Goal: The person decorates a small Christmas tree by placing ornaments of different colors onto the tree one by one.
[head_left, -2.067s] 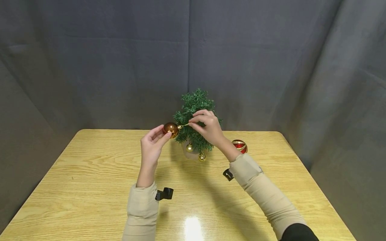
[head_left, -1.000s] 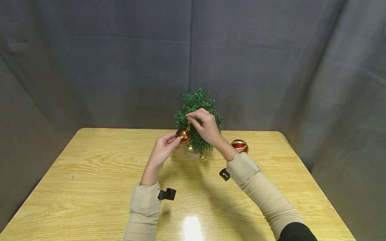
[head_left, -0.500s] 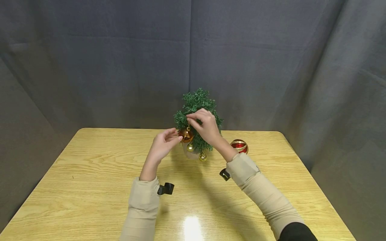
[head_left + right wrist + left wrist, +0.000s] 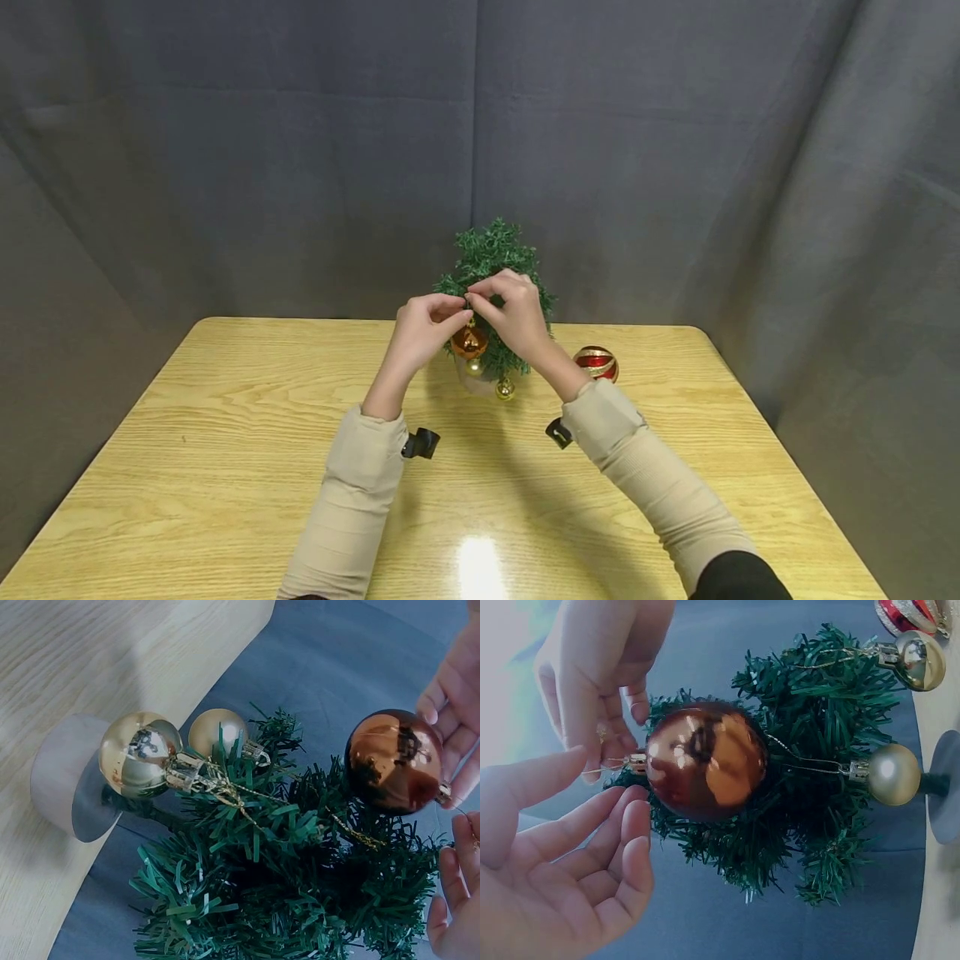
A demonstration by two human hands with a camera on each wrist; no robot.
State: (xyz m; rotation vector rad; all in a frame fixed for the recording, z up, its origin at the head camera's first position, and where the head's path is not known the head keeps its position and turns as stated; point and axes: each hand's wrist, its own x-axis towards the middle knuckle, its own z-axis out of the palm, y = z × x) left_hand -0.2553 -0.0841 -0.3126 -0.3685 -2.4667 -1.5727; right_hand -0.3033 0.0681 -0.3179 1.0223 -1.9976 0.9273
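In the head view, a shiny copper bauble (image 4: pixel 470 342) hangs in front of a small green Christmas tree (image 4: pixel 491 250). My right hand (image 4: pixel 519 315) pinches its gold string above the cap, with thumb and forefinger close to the branches. My left hand (image 4: pixel 422 332) is beside that string, its thumb and fingers parted around the bauble's top; in the left wrist view a gap shows between them. The cap and thin string (image 4: pixel 607 766) point toward both hands there. Lower on the tree hang a matte gold bauble (image 4: pixel 894 775) and a shiny gold one (image 4: pixel 919 661).
A red and gold striped bauble (image 4: pixel 597 364) lies on the table right of the tree, close to my right forearm. The tree's pale pot (image 4: pixel 67 780) stands on the wooden table (image 4: pixel 247 433). Grey curtains (image 4: pixel 300 167) close in the back and sides.
The copper bauble has moved right to the tree and now hangs upright. My left hand has let go of the ball and moved up to its string; my right hand keeps its pinch.
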